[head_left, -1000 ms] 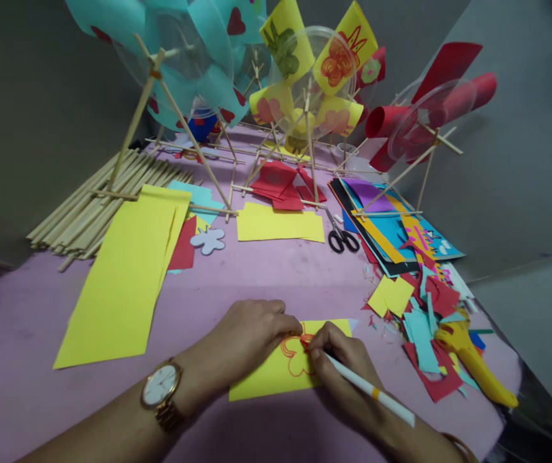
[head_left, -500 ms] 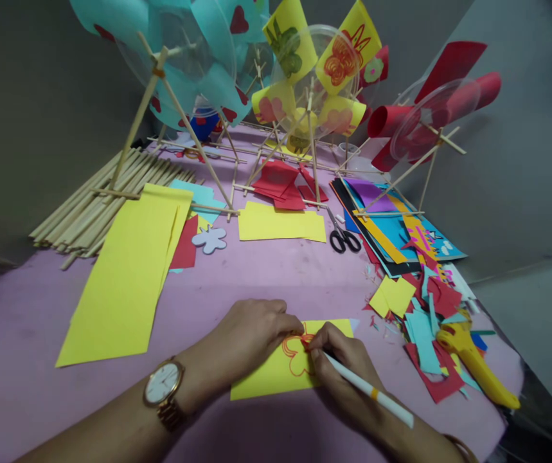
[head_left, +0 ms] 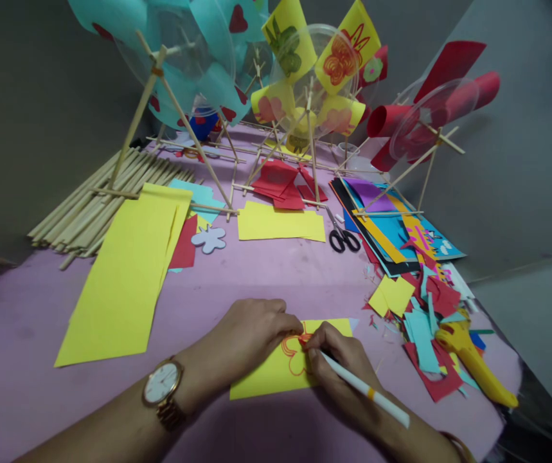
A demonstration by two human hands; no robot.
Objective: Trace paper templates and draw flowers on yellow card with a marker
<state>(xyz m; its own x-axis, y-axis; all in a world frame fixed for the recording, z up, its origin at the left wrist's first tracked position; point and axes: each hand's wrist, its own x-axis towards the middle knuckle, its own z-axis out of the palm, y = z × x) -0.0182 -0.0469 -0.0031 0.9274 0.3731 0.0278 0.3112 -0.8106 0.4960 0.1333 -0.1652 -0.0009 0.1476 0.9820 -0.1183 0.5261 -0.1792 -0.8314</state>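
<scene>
The left hand (head_left: 251, 334) lies on the near part of the pink desk (head_left: 280, 276), fingers bent and their tips pressing down the upper left edge of one small yellow card (head_left: 268, 379), pinning it rather than gripping it; a wristwatch (head_left: 162, 384) sits on that wrist. The right hand (head_left: 340, 366) is closed in a writing grip around one white pen (head_left: 369, 390) with an orange band, its tip touching an orange flower outline (head_left: 295, 352) drawn on the card, just beside the left fingertips.

Farther back stand three paper windmills on stick frames: one teal (head_left: 184, 58) with red hearts, one yellow (head_left: 314, 71) with drawings, one red (head_left: 425, 109); each has a clear plastic disc at its hub. To the left a bundle of wooden sticks (head_left: 92, 202) lies flat, too many to count; over its near end rests one long yellow sheet (head_left: 121, 276), with a red piece (head_left: 185, 247) under its right edge. One white flower cut-out (head_left: 209, 239) lies beside that; a second, shorter yellow sheet (head_left: 280, 225) lies mid-desk, and one pair of black-handled scissors (head_left: 343, 238) just to its right. On the right a stack of coloured papers (head_left: 391, 225) fans out; nearer lies a heap of paper scraps (head_left: 425, 321) in red, teal and yellow, and one yellow tool (head_left: 473, 360) rests on the heap's near edge; what kind of tool it is cannot be told.
</scene>
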